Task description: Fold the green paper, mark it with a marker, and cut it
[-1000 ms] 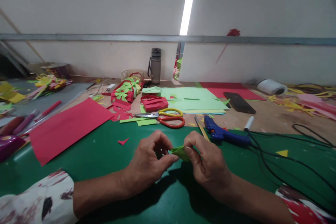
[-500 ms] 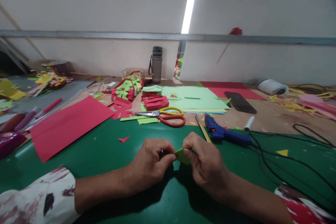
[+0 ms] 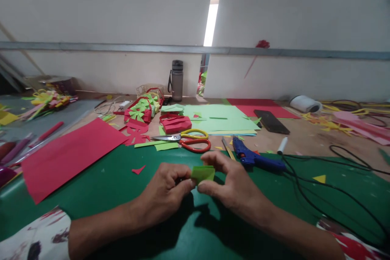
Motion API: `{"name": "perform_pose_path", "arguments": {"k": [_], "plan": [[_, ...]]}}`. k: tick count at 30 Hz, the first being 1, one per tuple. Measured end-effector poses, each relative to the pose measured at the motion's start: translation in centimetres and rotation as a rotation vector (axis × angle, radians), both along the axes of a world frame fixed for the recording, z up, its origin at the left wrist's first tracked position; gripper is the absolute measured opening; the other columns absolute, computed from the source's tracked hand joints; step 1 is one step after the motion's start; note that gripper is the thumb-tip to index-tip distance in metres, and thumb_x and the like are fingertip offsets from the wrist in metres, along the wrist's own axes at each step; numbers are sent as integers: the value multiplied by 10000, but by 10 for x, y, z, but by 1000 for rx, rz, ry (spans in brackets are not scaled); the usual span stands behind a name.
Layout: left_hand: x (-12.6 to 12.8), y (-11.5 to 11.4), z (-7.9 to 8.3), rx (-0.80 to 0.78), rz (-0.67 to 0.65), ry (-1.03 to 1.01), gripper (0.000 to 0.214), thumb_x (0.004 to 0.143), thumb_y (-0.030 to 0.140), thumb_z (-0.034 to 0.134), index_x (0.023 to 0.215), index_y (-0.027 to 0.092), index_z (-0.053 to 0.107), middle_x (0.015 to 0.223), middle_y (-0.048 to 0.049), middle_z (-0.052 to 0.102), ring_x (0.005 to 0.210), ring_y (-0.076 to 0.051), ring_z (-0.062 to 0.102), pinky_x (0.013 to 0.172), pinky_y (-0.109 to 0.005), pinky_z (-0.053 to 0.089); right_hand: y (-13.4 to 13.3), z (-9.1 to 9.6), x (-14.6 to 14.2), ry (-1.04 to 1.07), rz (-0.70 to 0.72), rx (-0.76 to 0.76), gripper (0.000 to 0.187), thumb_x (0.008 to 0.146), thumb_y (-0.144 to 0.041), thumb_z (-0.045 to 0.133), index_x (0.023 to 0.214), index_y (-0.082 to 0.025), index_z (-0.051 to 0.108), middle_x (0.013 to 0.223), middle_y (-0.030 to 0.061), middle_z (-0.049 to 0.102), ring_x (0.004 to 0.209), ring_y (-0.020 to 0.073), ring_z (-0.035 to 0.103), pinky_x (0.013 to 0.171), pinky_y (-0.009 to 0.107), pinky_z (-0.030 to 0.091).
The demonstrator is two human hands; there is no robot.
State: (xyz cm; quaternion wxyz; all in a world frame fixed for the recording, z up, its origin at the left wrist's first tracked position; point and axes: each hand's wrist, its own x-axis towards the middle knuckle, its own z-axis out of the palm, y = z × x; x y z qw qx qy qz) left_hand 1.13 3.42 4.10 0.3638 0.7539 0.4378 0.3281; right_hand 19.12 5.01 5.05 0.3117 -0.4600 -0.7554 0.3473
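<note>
A small folded piece of green paper (image 3: 202,174) is held above the green mat (image 3: 122,183). My left hand (image 3: 169,187) pinches its left edge between thumb and forefinger. Around its right side, my right hand (image 3: 236,187) has its thumb and fingers spread, the thumb at the lower edge of the paper; whether it touches is hard to tell. Beyond the hands lie scissors (image 3: 195,140) with one yellow and one red handle. A blue glue gun (image 3: 257,156) and a cutter with a yellow body (image 3: 228,149) lie behind my right hand.
A red sheet (image 3: 74,154) covers the mat's left part. Behind are a red paper box (image 3: 176,124), pale green sheets (image 3: 222,118), a phone (image 3: 271,122) and a grey bottle (image 3: 177,81). The glue gun's black cable (image 3: 307,199) runs along the right side.
My right hand has loosened its pinch and its fingers have spread, exposing more of the folded green paper. My left hand keeps its pinch. The view has tilted up slightly.
</note>
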Motion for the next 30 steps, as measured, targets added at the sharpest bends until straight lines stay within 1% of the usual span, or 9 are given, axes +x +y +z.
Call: {"name": "perform_pose_path", "arguments": {"k": [3,7,10,13,15,20,22,25,30], "plan": [[-1,0,-3,-69,10,-45,227,841,203,459,629,151,519,572,48,405,561,-92,370,531,-204,282,-3,-3,-3,-16,82,-163,55,718,-199,599,736,-170,555,675,-42,505,618,103,436,552,217,348],[0,-2,-6,-107,-9,-49,237,824,193,474,592,152,489,544,59,368,536,-84,342,509,-199,264,-5,-7,-5,37,124,-257,151,740,-220,570,632,-169,479,565,-69,384,527,76,333,460,204,268],[1,-5,-8,-169,-10,-66,216,812,204,487,606,146,517,545,58,376,538,-85,348,509,-196,271,-5,-5,-3,5,147,-201,241,767,-231,558,584,-178,412,538,-77,333,507,69,309,448,203,242],[2,-7,-7,-202,11,-94,211,821,242,481,667,135,577,574,43,428,562,-96,384,535,-201,304,-5,-3,-1,-24,175,-54,243,805,-188,514,585,-172,413,578,-62,389,551,77,363,500,205,280],[3,-8,-8,-189,23,-99,226,825,254,479,666,131,583,578,38,435,569,-99,390,547,-205,314,-5,-3,0,-27,201,-10,226,810,-150,488,598,-174,415,594,-58,406,564,80,379,517,207,289],[5,-9,-10,-257,38,-146,236,823,278,483,660,129,568,572,41,400,556,-93,339,523,-205,295,-5,-9,1,-79,245,-50,224,808,-130,457,609,-189,375,571,-65,363,540,82,346,488,212,261],[5,-9,-11,-291,49,-168,221,810,272,487,648,132,544,570,42,403,549,-91,332,512,-203,292,-6,-9,0,-104,241,-54,222,828,-151,445,621,-190,377,578,-62,380,544,86,353,492,216,268],[6,-9,-9,-327,66,-188,208,794,272,495,634,140,515,572,35,438,547,-92,364,513,-202,308,-8,-9,0,-125,221,-101,195,862,-198,430,667,-185,431,602,-52,428,554,93,384,494,217,292],[6,-9,-7,-345,89,-193,214,782,276,513,615,141,511,554,36,452,526,-87,372,495,-196,305,-9,-14,1,-66,220,-165,184,887,-224,418,718,-180,478,630,-40,482,565,96,426,500,207,328]]}}
